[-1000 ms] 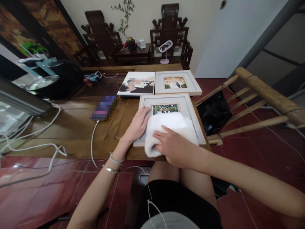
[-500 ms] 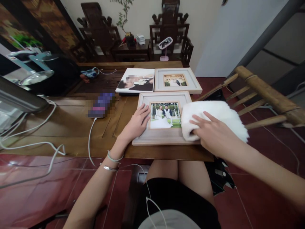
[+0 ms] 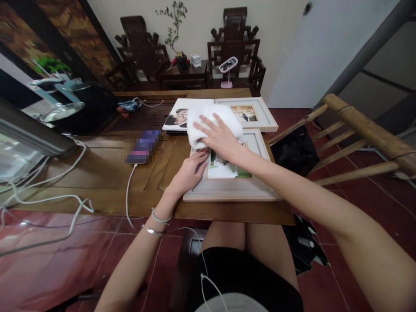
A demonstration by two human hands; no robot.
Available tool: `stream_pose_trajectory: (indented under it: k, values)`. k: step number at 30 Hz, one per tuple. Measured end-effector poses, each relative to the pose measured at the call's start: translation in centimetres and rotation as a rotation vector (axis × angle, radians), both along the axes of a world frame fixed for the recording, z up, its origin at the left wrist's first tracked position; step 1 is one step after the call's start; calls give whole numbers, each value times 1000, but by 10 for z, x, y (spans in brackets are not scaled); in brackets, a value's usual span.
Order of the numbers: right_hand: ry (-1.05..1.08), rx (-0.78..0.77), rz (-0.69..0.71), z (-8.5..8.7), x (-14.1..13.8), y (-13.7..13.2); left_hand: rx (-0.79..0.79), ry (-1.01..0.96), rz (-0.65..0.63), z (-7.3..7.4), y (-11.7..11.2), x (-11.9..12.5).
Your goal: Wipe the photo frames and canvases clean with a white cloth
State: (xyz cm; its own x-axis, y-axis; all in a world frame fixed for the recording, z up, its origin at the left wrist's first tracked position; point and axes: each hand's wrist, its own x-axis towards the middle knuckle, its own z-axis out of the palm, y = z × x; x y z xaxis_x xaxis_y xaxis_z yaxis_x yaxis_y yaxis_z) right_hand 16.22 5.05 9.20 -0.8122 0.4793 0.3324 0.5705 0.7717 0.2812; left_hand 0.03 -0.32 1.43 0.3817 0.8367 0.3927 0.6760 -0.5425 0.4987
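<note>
A pale wooden photo frame [image 3: 227, 190] lies on the wooden table [image 3: 97, 173] right in front of me. My left hand [image 3: 188, 171] rests flat on its left border, fingers stretched out. My right hand [image 3: 221, 138] presses a fluffy white cloth [image 3: 208, 117] at the frame's top left corner, fingers spread over it. The cloth covers part of an unframed photo print [image 3: 177, 117] and of a second white frame [image 3: 260, 115] lying behind.
A phone [image 3: 143, 145] on a white charging cable lies left of the frames. More white cables [image 3: 48, 199] trail over the table's left side. A bamboo rack [image 3: 357, 130] and a black bag [image 3: 290, 154] stand to the right. Dark carved chairs [image 3: 234, 52] line the back wall.
My right hand swept the white cloth from the frame's lower middle out to its right edge, then up to the top left corner. My left hand stayed on the frame's left border.
</note>
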Motion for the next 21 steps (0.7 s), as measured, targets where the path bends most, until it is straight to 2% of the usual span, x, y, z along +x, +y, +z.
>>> stream_pose_trajectory:
  k: [3,6,9,13,18,21]
  values:
    - [-5,-13,16,-10,-15,1,-4,-6,-5,1,-1,1]
    - [-8,-31,-8,-20,-5,4,-15,-6,-3,0,-1,1]
    - [-22,-38,-60,-24,12,7,-22,-3,3,-2,-1,1]
    - [-125,-86,-212,-25,37,12,-27,-8,8,-3,-1,1]
    - [-212,-135,-363,-19,88,14,-32,-6,29,-3,-1,1]
    - [-265,-180,-453,-13,115,4,-21,-21,56,-7,1,2]
